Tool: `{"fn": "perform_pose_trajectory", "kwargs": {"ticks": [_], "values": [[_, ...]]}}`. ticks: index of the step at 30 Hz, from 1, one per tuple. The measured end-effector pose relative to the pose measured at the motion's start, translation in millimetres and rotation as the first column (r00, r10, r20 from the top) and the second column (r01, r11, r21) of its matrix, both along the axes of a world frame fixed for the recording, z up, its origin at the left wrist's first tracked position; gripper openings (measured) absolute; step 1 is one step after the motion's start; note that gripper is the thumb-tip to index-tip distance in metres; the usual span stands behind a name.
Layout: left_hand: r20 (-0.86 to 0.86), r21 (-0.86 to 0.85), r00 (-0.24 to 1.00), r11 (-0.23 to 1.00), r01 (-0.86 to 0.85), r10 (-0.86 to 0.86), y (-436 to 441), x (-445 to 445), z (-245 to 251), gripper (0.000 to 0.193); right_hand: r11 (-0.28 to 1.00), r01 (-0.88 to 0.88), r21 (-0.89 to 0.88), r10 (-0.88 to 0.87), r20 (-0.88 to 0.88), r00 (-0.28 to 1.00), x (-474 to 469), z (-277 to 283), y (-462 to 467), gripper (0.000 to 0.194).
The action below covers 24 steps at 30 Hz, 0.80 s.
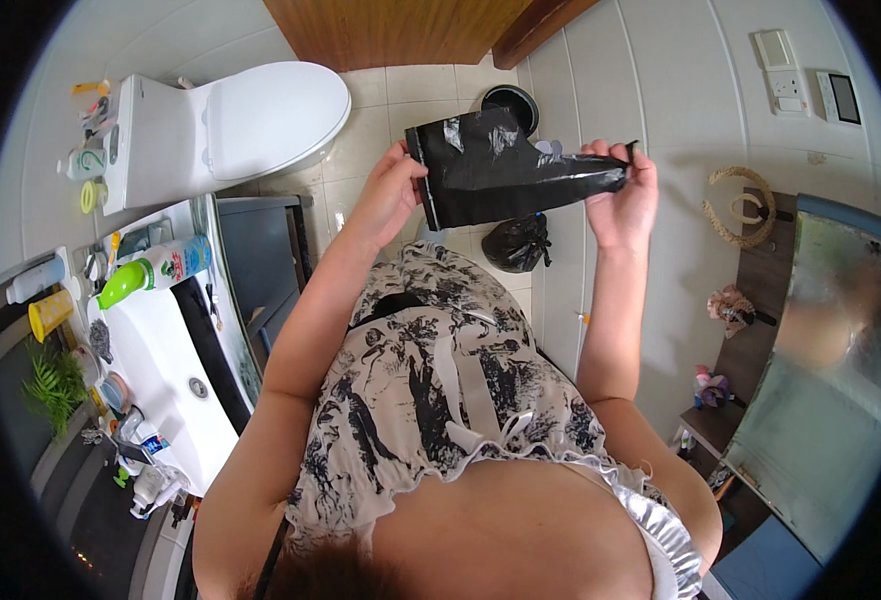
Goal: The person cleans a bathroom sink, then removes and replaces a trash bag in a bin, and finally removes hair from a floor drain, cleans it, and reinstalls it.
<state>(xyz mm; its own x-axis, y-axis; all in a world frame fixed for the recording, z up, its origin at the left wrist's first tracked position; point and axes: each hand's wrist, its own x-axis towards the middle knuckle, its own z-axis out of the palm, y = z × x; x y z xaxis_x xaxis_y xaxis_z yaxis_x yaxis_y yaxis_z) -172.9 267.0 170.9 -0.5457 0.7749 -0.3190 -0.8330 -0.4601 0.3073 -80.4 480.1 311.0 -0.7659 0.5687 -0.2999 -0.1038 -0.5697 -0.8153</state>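
A black plastic bag (485, 176), folded flat, is stretched between my two hands above the floor. At its wide folded edge, my left hand (397, 187) pinches it between thumb and fingers. My right hand (622, 187) grips the narrow, gathered end. Behind the bag, partly hidden by it, stands a round black bin (529, 105). Below the held bag, a knotted black trash bag (517, 244) rests full on the tiled floor near the wall.
A toilet (275, 120) with its lid down is at upper left. Below it, a sink (177, 375) holds a green-capped bottle (159, 271) on its rim, with toiletries behind. A wooden door (403, 34) is ahead; a wall and a mirror (808, 390) are on the right.
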Motion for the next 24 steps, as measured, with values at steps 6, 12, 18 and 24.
{"fn": "perform_pose_trajectory", "kwargs": {"ticks": [6, 12, 18, 24], "values": [[-0.199, -0.216, 0.98, 0.975, -0.044, 0.0, 10.0, 8.9, 19.9, 0.027, 0.135, -0.541, 0.83, -0.003, 0.546, 0.838, -20.4, -43.1, -41.3, 0.068], [-0.28, -0.367, 0.96, 0.92, -0.136, 0.03, 10.9, 12.4, 15.0, 0.031, 0.396, -0.795, 0.46, 0.299, 0.754, 0.585, -30.5, -71.6, -74.1, 0.034], [-0.033, -0.061, 0.999, 0.998, 0.02, -0.022, -6.3, 0.8, -1.5, 0.029, 0.862, -0.457, 0.22, 0.271, 0.561, 0.782, -19.2, -57.5, -58.4, 0.016], [0.081, 0.212, 0.99, 0.972, 0.098, -0.118, -1.2, 9.0, 0.2, 0.034, 0.772, -0.554, 0.311, 0.382, 0.469, 0.796, -24.1, -41.1, -69.6, 0.016]]}}
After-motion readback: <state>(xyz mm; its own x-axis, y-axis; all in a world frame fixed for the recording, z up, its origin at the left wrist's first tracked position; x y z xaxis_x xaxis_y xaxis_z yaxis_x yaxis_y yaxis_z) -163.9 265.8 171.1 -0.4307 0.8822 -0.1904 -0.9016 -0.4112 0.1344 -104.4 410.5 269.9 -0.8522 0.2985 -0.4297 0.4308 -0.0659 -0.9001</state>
